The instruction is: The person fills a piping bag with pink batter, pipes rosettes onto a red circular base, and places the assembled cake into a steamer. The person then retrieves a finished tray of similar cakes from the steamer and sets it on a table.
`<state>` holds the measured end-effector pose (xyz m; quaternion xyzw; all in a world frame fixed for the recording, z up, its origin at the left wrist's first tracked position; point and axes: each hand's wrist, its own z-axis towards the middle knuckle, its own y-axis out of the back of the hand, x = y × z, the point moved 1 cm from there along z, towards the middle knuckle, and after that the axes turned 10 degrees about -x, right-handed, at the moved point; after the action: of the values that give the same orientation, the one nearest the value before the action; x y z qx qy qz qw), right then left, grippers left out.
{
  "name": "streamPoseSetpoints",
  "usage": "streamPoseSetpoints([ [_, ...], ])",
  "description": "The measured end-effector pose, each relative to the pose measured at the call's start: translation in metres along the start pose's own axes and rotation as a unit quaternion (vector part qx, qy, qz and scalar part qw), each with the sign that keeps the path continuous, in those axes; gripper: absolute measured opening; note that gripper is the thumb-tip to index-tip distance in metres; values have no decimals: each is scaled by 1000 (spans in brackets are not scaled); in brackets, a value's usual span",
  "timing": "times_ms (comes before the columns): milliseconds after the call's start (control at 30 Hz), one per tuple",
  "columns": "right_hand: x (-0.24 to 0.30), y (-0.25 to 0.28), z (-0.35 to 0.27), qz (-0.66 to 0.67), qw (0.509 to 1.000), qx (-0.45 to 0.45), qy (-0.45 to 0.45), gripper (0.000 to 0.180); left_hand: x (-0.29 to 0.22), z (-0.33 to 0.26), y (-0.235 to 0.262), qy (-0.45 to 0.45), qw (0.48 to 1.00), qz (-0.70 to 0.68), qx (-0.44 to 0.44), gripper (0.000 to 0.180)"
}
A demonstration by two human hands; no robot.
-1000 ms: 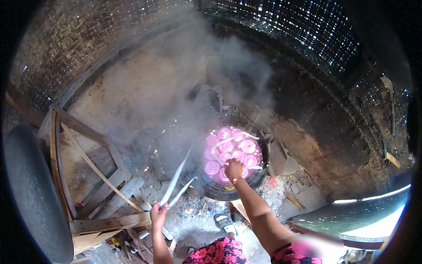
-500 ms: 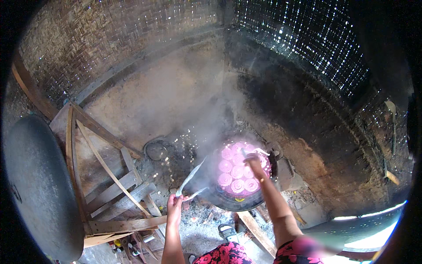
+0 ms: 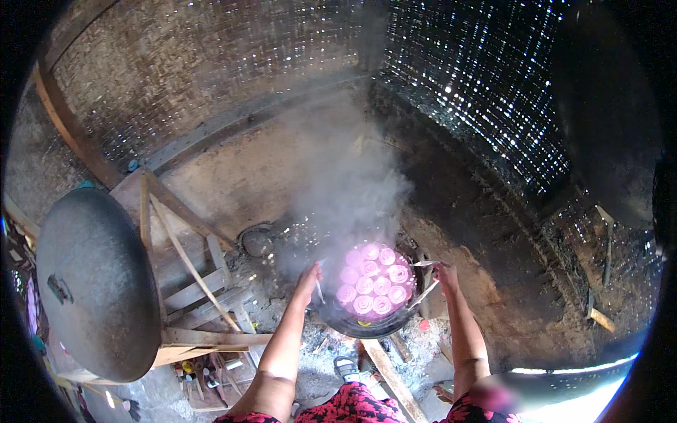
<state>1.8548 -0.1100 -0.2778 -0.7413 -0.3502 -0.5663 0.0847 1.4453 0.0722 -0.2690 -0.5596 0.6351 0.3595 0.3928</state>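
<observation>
Several pink spiral-patterned rounds (image 3: pixel 381 285) lie close together on a round tray inside a dark wide pan (image 3: pixel 367 328), with steam rising behind. My left hand (image 3: pixel 308 279) is closed at the pan's left side on a whitish cloth strip (image 3: pixel 320 293), whose end hangs below the fingers. On the right side my right hand (image 3: pixel 446 273) is closed round another whitish cloth strip (image 3: pixel 425 291), which slants down from it toward the pan's rim. A second length reaches left from the same fingers. Steam partly veils the left strip; where the strips attach is hidden.
A large dark domed lid (image 3: pixel 99 289) leans at the left against a wooden frame (image 3: pixel 187 271). Firewood (image 3: pixel 395 377) sticks out below the pan over pale ash. A sooty earthen wall (image 3: pixel 465 190) rises behind. A wooden-handled tool (image 3: pixel 601 320) is at the right.
My right hand has moved from above the pink rounds to the pan's right side and now grips a strip. My left hand has moved up and closer to the pan. The view has shifted.
</observation>
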Motion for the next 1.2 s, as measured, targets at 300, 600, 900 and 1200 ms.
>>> streamPoseSetpoints([
  [300, 176, 44, -128, -11, 992, 40, 123, 19, -132, -137, 64, -133, 991, -17, -12, 22],
  [600, 331, 82, -314, 11, 966, 161, 201, 20, -249, -406, 187, -273, 954, -112, -58, 21],
  [900, 424, 75, -433, 86, 878, 407, 237, 24, -284, -675, 250, -358, 888, -163, -238, 16],
  [1200, 585, 43, -461, 68, 715, 642, 269, 40, -389, -879, 144, -370, 777, 4, -510, 21],
])
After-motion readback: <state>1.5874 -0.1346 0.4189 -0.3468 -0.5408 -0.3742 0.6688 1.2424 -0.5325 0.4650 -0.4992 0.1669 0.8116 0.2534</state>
